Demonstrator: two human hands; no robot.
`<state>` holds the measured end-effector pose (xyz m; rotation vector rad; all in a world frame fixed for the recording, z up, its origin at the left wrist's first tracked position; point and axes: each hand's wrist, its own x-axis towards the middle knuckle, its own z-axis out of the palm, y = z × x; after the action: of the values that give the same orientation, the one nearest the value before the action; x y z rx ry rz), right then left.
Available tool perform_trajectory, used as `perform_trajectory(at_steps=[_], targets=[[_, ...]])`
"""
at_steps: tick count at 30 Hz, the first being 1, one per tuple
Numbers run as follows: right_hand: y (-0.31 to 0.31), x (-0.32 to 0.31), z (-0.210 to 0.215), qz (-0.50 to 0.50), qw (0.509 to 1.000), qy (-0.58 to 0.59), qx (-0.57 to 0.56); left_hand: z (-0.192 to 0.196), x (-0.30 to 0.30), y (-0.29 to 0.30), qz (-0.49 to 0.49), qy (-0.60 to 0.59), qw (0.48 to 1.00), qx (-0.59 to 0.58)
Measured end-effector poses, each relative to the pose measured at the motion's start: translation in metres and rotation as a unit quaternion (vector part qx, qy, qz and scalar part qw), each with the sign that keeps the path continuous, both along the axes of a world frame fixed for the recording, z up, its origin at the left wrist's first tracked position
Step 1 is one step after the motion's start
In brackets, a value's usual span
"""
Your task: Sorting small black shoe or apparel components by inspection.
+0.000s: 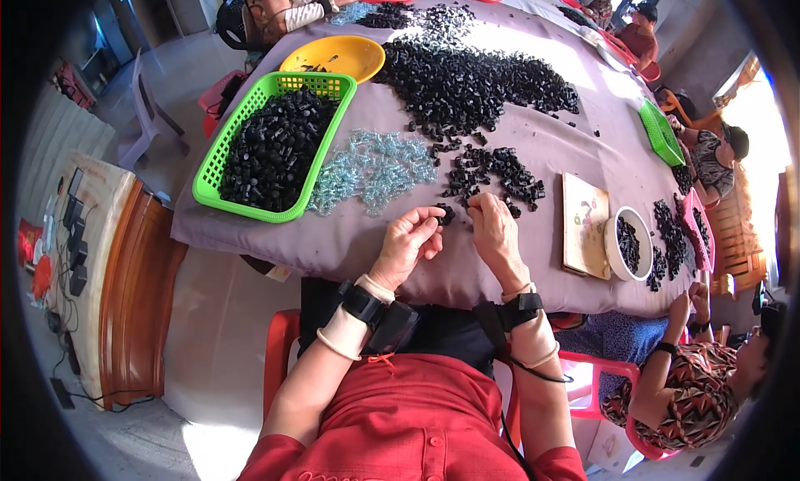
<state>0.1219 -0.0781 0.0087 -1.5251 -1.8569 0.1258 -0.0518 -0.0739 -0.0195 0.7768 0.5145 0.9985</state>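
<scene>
My left hand (405, 246) is closed, its thumb and forefinger pinched at a small black plastic part (447, 215) near the table edge. Just to the right, my right hand (497, 235) has its fingers drawn together, pointing down; anything between them is hidden. Beyond both hands lies a small heap of loose black plastic parts (492, 174). Farther left, clear bluish coil-like pieces (375, 171) are spread on the cloth. A green basket (327, 158) filled with black parts stands left of them.
A large black pile (467, 85) covers the table's middle, beside a yellow bowl (358, 58). To my right are a booklet (585, 223) and a white bowl (622, 269) of black parts. Co-workers sit around the purple-grey tablecloth (242, 241), one close on my right (675, 381).
</scene>
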Motion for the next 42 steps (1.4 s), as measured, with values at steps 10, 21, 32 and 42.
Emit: perform_trajectory(at_steps=[10,21,32,42], targets=[[-0.019,-0.020,-0.006,-0.056,0.980,-0.189,-0.012,0.000,-0.001,0.000,-0.003,0.002,1.000,0.011],[-0.012,-0.022,-0.002,-0.034,0.979,-0.185,-0.079,0.002,0.002,-0.001,0.008,0.010,1.000,0.003],[-0.027,0.080,0.017,-0.188,0.975,-0.113,0.016,-0.001,-0.007,0.000,0.017,0.006,1.000,-0.006],[-0.068,0.213,0.047,-0.347,0.914,-0.205,0.041,0.001,-0.002,-0.001,0.005,-0.011,1.000,0.010]])
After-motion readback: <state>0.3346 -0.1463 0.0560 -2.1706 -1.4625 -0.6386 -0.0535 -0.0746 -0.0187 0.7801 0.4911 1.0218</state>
